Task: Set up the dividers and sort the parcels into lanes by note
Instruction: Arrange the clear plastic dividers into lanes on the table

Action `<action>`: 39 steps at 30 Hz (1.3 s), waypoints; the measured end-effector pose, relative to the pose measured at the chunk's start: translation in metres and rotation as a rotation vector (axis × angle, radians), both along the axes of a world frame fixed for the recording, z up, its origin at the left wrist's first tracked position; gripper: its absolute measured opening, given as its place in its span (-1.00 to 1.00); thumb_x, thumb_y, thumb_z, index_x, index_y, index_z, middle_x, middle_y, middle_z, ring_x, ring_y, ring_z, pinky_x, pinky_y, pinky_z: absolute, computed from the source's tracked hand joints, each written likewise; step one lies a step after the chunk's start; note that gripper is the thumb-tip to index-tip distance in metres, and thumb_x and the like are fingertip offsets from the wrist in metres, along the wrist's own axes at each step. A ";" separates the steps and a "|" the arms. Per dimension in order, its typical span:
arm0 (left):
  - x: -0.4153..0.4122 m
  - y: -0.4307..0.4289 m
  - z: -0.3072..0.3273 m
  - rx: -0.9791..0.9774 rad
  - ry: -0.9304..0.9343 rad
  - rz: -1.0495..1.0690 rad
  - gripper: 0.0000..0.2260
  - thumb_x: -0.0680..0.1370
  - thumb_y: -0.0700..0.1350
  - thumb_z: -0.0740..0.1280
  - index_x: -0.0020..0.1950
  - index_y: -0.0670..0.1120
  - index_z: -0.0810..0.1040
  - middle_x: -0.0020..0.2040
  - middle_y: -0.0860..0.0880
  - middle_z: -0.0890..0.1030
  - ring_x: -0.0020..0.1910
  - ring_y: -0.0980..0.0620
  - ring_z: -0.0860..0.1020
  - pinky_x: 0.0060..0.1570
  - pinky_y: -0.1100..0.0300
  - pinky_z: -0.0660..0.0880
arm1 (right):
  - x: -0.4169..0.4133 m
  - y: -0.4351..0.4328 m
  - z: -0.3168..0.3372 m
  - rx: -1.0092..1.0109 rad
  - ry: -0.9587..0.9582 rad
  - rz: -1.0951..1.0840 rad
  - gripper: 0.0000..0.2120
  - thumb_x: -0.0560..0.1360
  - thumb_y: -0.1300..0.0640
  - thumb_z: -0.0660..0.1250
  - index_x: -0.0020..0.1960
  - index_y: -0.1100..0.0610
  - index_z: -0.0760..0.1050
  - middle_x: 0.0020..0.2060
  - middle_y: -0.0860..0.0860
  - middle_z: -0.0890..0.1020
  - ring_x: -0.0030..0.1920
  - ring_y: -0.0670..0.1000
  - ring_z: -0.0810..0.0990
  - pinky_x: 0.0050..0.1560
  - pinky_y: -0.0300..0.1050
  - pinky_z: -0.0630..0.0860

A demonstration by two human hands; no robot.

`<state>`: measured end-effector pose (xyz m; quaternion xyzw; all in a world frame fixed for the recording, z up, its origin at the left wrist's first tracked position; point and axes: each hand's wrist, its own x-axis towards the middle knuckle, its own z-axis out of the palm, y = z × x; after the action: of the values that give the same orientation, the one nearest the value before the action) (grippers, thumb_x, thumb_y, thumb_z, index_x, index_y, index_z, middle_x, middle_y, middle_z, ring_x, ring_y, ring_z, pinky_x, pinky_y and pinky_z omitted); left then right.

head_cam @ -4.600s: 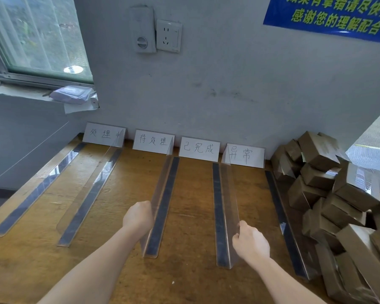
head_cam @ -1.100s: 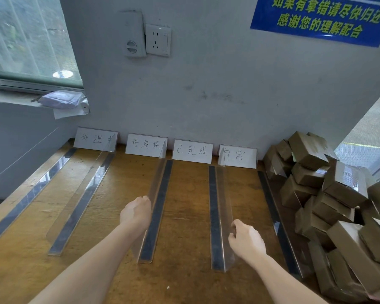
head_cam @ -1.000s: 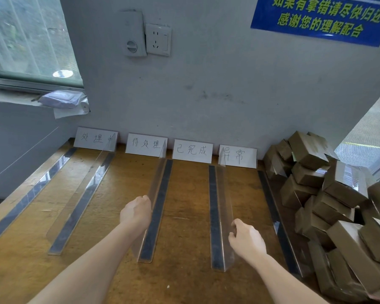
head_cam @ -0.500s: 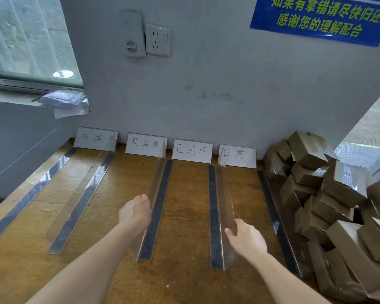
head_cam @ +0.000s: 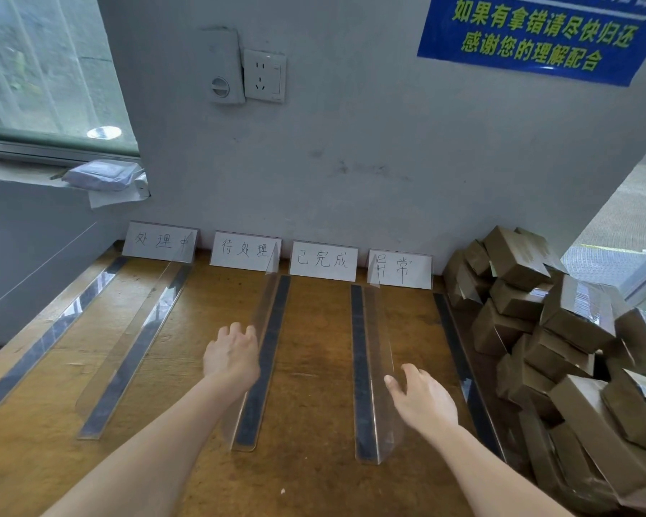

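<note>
Where both gripped before, left hand (head_cam: 232, 358), right hand (head_cam: 422, 401) uncurled, seemingly off dividers (head_cam: 375, 330)

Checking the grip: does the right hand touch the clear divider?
Cannot tell. Head view: the right hand holds open fingers by the clear divider; neither contact nor gap is plain.

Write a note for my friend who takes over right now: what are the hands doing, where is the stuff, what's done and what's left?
Left hand: open, fingers loose, beside the third clear divider; I cannot tell if it touches.
Right hand: open, beside the fourth divider.
Things: five dividers run in rows across the table, out from four note cards at the wall. Parcels sit piled at the right end.
Done: dividers laid out.
Left: sort every parcel; none lies between dividers yet.
</note>
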<state>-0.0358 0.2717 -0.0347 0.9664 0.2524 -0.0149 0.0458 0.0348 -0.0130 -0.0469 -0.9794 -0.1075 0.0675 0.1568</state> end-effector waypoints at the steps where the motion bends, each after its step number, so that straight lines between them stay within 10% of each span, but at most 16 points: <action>1: 0.002 -0.002 0.002 0.023 -0.005 -0.018 -0.69 0.54 -0.15 0.32 0.27 -0.04 0.40 0.21 -0.05 0.47 0.18 -0.03 0.44 0.06 0.14 0.45 | 0.001 -0.001 0.001 -0.003 -0.014 0.003 -0.52 0.63 -0.17 0.12 0.44 0.06 0.34 0.28 -0.01 0.53 0.20 -0.05 0.56 0.07 -0.24 0.49; 24: 0.059 -0.138 0.022 0.051 -0.155 -0.415 -0.53 0.57 -0.09 0.32 0.47 -0.07 0.31 0.34 -0.08 0.45 0.32 -0.06 0.41 0.25 0.09 0.42 | 0.020 -0.109 0.044 -0.316 -0.076 -0.185 -0.61 0.56 -0.10 0.29 0.33 0.02 0.43 0.22 0.00 0.51 0.25 0.04 0.47 0.17 -0.09 0.49; 39: 0.074 -0.230 0.002 -0.102 -0.051 -0.175 -0.75 0.63 0.06 0.23 0.13 -0.06 0.58 -0.05 0.02 0.55 -0.09 0.06 0.52 -0.20 0.23 0.46 | 0.059 -0.174 0.027 -0.227 0.046 -0.130 -0.74 0.56 0.16 0.33 0.24 0.11 0.45 0.08 0.05 0.60 0.07 0.04 0.61 -0.10 -0.15 0.52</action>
<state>0.0378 0.0416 -0.0324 0.9812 0.1648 -0.0073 0.1001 0.0935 -0.1869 -0.0195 -0.9940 -0.0320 0.0914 0.0514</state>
